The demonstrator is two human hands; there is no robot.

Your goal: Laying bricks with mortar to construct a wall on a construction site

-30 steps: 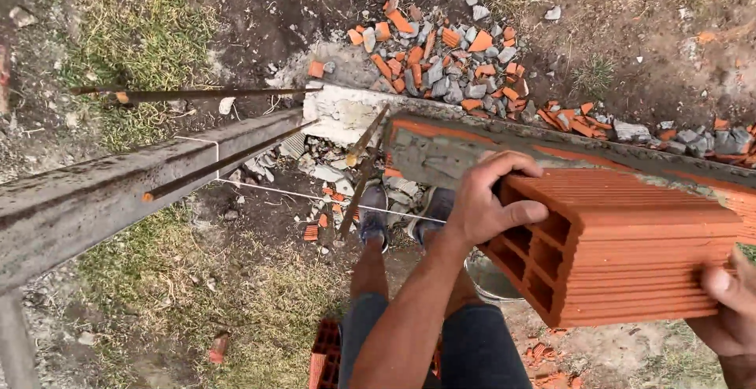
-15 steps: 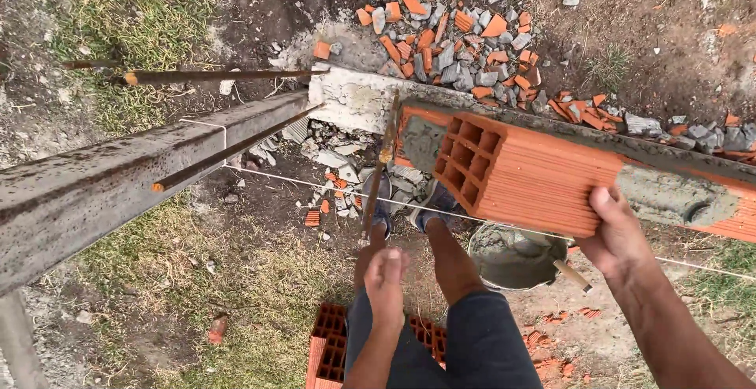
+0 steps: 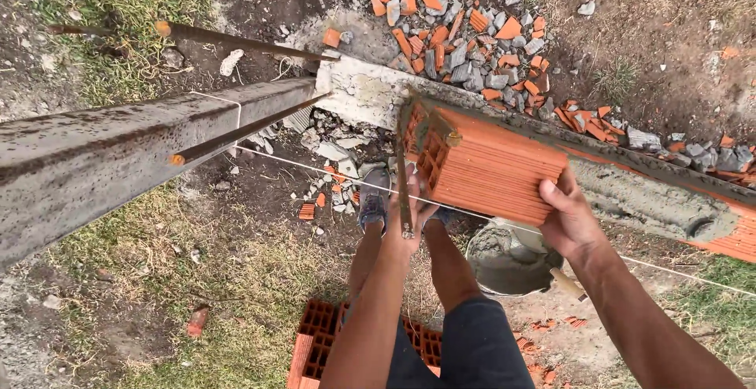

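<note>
We hold one orange hollow clay brick with ribbed faces [image 3: 492, 164] on the mortar-covered top of the wall course [image 3: 630, 188], near the grey concrete block end [image 3: 358, 94]. Our right hand [image 3: 571, 220] grips its near end at 4 o'clock, fingers wrapped over the edge. Our left hand [image 3: 405, 216] is closed around the handle of a trowel [image 3: 403, 168], whose blade rests against the brick's cored end at 9 o'clock.

We judge the brick rigid, moderately heavy, rough enough not to slip, yet brittle at corners and thin webs. Take hold across the ribbed long faces, not the cores.

Count: one brick in hand, one trowel, one mortar bucket [image 3: 508, 259] at 6 o'clock, at least two spare hollow bricks [image 3: 319, 342] below, one taut string line [image 3: 315, 170].
</note>
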